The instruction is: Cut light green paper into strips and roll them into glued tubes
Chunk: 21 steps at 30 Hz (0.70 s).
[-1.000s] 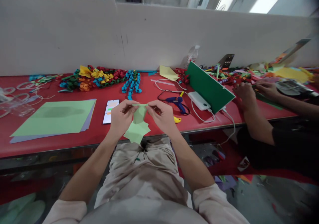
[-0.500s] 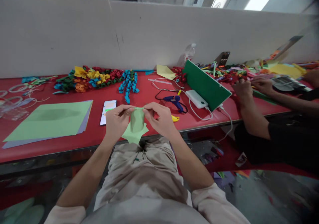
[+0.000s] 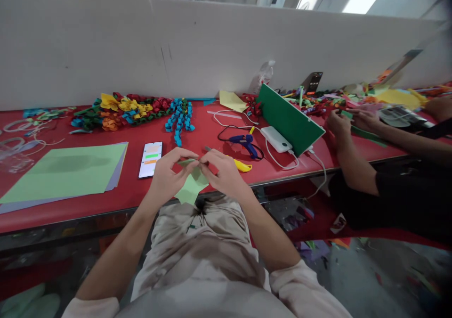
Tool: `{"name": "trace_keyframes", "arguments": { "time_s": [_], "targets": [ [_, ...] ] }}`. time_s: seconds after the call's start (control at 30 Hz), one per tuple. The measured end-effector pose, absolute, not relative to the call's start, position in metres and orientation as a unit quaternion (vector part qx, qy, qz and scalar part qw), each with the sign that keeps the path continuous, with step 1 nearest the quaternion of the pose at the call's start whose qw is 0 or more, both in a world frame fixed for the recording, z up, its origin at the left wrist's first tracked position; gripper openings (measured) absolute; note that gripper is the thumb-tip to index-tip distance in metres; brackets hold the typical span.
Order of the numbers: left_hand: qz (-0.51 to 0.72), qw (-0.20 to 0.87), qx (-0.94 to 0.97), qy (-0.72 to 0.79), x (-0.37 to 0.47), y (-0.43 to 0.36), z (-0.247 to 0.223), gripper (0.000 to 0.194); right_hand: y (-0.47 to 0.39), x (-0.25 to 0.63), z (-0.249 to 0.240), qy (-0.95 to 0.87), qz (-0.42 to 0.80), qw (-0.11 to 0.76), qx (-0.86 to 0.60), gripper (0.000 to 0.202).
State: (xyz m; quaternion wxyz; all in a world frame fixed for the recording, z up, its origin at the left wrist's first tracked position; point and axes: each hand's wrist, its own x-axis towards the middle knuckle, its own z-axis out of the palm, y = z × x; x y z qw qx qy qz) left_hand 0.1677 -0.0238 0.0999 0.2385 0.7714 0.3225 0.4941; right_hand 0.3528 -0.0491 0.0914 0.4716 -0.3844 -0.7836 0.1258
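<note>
At the centre of the frame, the left hand [image 3: 170, 173] and right hand [image 3: 226, 171] pinch light-green paper [image 3: 192, 188], fingertips close together. Light, matched pressure suits this handling best; squeezing harder could crumple the upper edge or bend the points below.

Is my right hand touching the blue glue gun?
Apart. The head view shows the right hand nearer the body, with a strip of red table between it and the blue glue gun.
</note>
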Motion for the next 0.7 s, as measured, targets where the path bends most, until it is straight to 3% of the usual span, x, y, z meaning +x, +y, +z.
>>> {"name": "trace_keyframes", "arguments": {
  "time_s": [0.17,0.57,0.7],
  "targets": [
    [0.531,0.204,0.754,0.329,0.166,-0.026,0.100,0.015,-0.047,0.352,0.086,-0.792,0.125,0.452,-0.392,0.014],
    [0.541,0.292,0.657,0.437,0.146,0.000,0.070,0.018,-0.039,0.368,0.042,-0.736,0.181,0.473,-0.450,0.019],
    [0.652,0.221,0.557,0.464,0.100,0.025,0.070,0.033,-0.036,0.380,0.024,-0.660,0.211,0.509,-0.511,0.024]
  ]
}}
